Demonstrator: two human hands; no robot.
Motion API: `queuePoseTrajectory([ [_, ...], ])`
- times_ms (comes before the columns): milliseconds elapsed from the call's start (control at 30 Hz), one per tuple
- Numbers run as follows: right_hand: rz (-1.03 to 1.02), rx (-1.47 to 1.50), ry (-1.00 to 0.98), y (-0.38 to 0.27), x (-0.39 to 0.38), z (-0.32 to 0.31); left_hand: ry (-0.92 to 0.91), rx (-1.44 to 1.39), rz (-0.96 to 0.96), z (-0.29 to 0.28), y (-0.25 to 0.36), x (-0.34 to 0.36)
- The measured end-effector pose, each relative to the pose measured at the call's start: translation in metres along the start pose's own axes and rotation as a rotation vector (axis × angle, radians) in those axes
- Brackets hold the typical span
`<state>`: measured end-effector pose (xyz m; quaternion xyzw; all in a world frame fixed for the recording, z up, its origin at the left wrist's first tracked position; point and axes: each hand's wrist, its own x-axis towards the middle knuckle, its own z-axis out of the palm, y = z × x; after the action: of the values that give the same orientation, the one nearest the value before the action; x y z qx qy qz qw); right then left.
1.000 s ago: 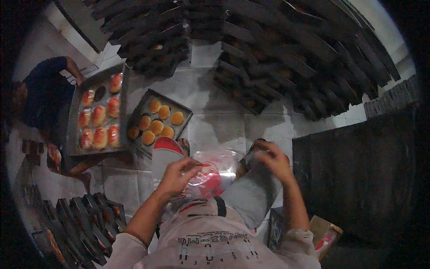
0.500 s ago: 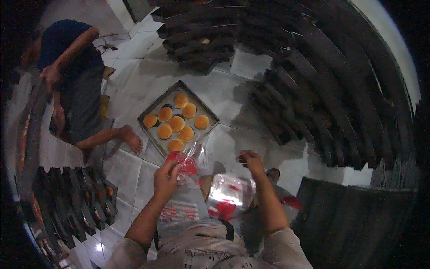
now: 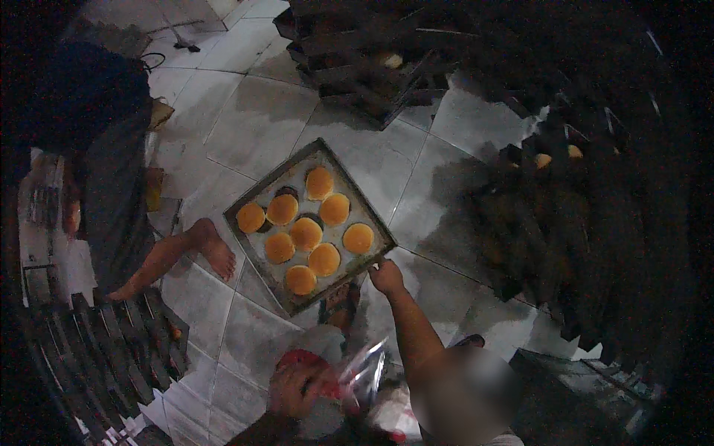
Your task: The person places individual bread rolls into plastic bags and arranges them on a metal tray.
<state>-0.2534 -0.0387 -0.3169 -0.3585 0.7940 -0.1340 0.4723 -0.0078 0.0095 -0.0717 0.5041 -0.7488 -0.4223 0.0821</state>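
Tray [image 3: 342, 276], square, dark-rimmed, with golden buns [image 3: 306, 234]

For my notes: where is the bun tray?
In the head view, the tray is left of centre, between a bare foot and the right hand at its edge.

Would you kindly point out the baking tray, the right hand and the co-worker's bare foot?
Baking tray [image 3: 332, 234], head view: bare base.
Right hand [image 3: 387, 277], head view: its middle.
Co-worker's bare foot [image 3: 216, 251], head view: its top.
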Motion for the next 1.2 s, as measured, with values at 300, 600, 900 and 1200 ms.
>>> queuePoseTrajectory([
  [300,-0.171,-0.372,0.121,-0.007,0.107,0.043,-0.106,0.053,-0.140,-0.008,0.005,0.042],
  [600,-0.334,-0.586,0.116,0.010,0.100,0.053,-0.126,0.083,-0.135,-0.005,0.015,0.042],
  [900,-0.037,0.508,-0.025,0.010,-0.062,0.005,0.010,0.165,0.157,0.010,0.012,0.003],
  [1200,0.003,1.406,-0.087,0.050,-0.291,-0.076,0.216,0.065,0.341,0.016,0.019,-0.024],
])
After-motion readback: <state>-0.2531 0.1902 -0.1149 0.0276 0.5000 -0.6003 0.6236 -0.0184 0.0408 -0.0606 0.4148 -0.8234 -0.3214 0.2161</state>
